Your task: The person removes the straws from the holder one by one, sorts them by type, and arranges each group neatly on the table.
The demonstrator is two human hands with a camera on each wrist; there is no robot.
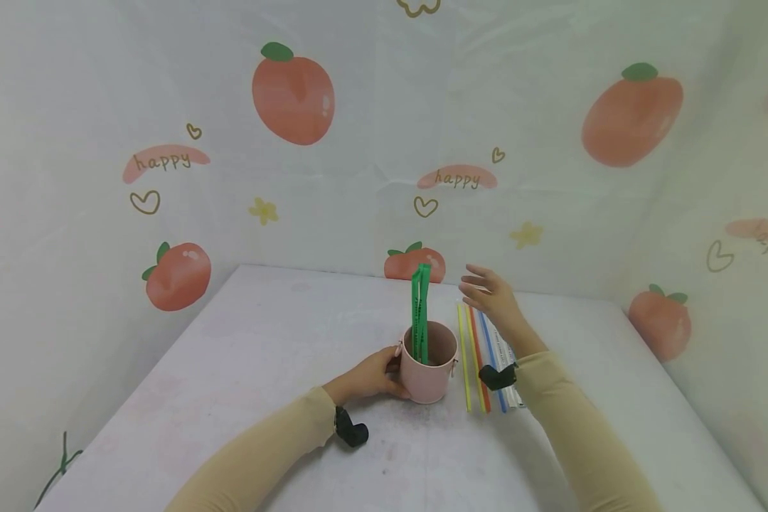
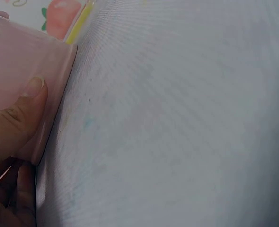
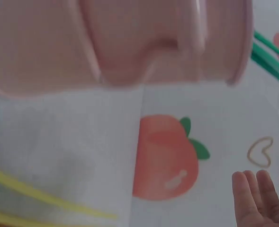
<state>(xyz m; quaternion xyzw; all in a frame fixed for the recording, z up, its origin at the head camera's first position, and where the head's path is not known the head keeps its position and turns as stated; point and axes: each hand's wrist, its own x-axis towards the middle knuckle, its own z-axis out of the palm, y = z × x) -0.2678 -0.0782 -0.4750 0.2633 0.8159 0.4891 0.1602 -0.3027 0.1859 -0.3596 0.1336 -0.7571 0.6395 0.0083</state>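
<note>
The left hand point(image 1: 372, 373) grips a pink bucket point(image 1: 424, 385) of green strips point(image 1: 424, 306). The right hand point(image 1: 496, 299), fingers extended, hovers toward the tabletop's point(image 1: 262, 341) far edge.

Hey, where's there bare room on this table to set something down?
A wide bare patch of the table lies between its left edge and the left hand. Another lies between the right sleeve and the table's right edge. It's crowded around the pink bucket and colored strips, with the right hand nearby.
</note>
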